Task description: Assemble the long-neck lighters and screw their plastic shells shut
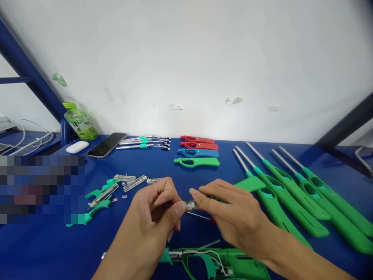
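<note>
My right hand point(230, 206) is closed around a small part with a clear, whitish end point(191, 205); most of it is hidden by the fingers. At that end, the thumb and forefinger of my left hand point(159, 212) are pinched together, and what they grip is too small to make out. Below my hands lies an opened green lighter body point(244, 260), with white wires, a teal trigger point(208, 264) and a metal tube inside. A thin metal shaft point(199, 215) with a red end, like a screwdriver, lies partly under my right hand.
Long green lighters point(291, 194) lie at right. Red, blue and green handle shells point(198, 162) and metal rods with wires point(134, 146) lie at the back. Clear tanks point(134, 183) and teal triggers point(99, 206) are at left, near a phone point(107, 145), white case point(77, 147) and bottle point(81, 122).
</note>
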A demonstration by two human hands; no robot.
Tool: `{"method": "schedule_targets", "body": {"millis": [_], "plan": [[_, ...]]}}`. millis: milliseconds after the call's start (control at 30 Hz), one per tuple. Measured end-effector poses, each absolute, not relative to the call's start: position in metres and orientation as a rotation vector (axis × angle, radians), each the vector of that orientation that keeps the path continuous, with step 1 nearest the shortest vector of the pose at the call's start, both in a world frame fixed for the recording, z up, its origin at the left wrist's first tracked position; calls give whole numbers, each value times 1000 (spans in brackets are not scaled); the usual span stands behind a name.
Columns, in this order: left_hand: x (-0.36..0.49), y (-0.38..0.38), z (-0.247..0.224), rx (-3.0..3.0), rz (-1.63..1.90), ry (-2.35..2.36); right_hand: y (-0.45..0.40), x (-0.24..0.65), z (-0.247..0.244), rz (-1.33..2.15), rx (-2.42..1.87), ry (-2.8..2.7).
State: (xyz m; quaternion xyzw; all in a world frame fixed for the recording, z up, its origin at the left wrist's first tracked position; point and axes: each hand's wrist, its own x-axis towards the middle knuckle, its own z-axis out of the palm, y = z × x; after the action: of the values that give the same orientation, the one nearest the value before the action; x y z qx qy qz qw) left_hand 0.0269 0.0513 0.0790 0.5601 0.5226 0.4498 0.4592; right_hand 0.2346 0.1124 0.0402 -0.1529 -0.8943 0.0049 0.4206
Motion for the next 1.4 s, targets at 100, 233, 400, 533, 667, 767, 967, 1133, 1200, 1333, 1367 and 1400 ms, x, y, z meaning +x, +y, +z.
{"method": "schedule_targets", "body": {"millis": [100, 233, 400, 533, 667, 767, 967, 1133, 1200, 1333, 1367, 1400], "plan": [[26, 53, 76, 1353, 1099, 1254, 113, 233, 39, -9, -390, -2247], [24, 51, 80, 1362, 1119, 1220, 108, 237, 52, 66, -480, -2257], [29, 37, 70, 1857, 1218, 1465, 85, 265, 74, 255, -839, -2203], [41, 24, 40, 2374, 1011, 1396, 56, 293, 62, 236, -1093, -2102], [49, 23, 21, 2528, 875, 1417, 31, 299, 36, 284, -1248, -1918], [50, 27, 20, 2544, 831, 1407, 22, 293, 25, 413, -1193, -1872], [50, 29, 22, 2508, 868, 1294, 20, 287, 22, 532, -1187, -1945], [51, 27, 18, 2506, 882, 1235, 21, 286, 19, 524, -1160, -1898], [51, 27, 16, 2517, 880, 1227, 22, 286, 17, 518, -1143, -1878], [50, 27, 14, 2516, 894, 1231, 23, 285, 16, 506, -1130, -1858], [50, 27, 14, 2511, 901, 1232, 23, 284, 16, 497, -1129, -1853], [50, 26, 14, 2510, 909, 1225, 23, 284, 16, 488, -1129, -1848]]}}
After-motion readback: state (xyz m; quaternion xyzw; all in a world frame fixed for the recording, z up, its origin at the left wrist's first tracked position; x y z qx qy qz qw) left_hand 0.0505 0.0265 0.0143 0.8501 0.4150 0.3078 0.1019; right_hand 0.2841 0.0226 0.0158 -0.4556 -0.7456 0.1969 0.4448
